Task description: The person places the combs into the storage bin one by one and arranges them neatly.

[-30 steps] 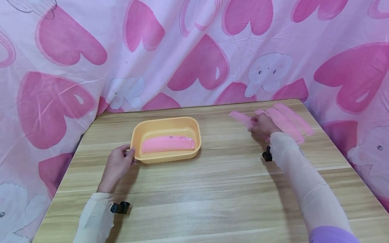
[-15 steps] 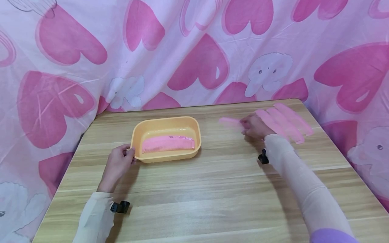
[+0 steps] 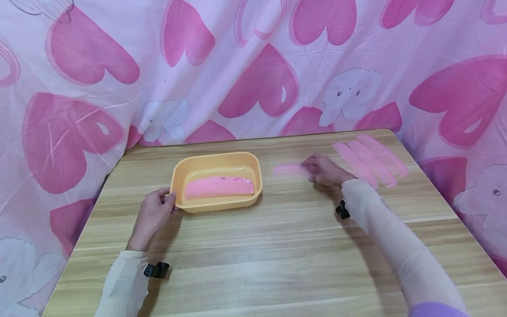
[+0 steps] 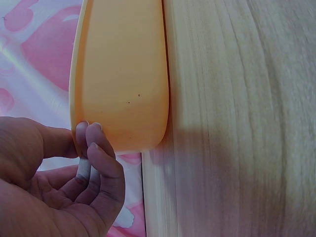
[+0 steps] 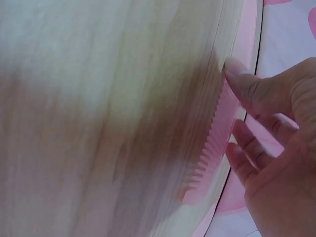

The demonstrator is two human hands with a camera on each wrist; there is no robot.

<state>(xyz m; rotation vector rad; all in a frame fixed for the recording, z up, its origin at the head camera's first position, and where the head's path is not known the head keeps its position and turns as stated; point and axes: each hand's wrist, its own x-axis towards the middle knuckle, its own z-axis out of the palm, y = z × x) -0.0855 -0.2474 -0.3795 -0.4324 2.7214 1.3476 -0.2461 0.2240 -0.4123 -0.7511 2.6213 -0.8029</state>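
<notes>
My left hand (image 3: 155, 212) pinches the left end of a yellow-orange plastic tray (image 3: 215, 206). Up close in the left wrist view, thumb and fingertips meet at the tray's rim (image 4: 75, 94). Inside the tray lies a pink comb (image 3: 219, 188), its teeth toward me and a printed pattern along its back. Right of the tray, my right hand (image 3: 326, 171) grips one end of another pink comb (image 3: 288, 169), blurred in the head view. From the right wrist, that comb's teeth (image 5: 206, 150) show, with the thumb over it and the fingers along its back.
Three more pink combs (image 3: 372, 163) lie side by side, slanted, at the back right of the wooden table (image 3: 253, 259). A pink curtain (image 3: 253, 79) with hearts hangs right behind the table's back edge.
My right hand has moved left and slightly nearer, bringing its comb away from the other combs toward the tray and turning it more level. The left hand and tray have stayed put.
</notes>
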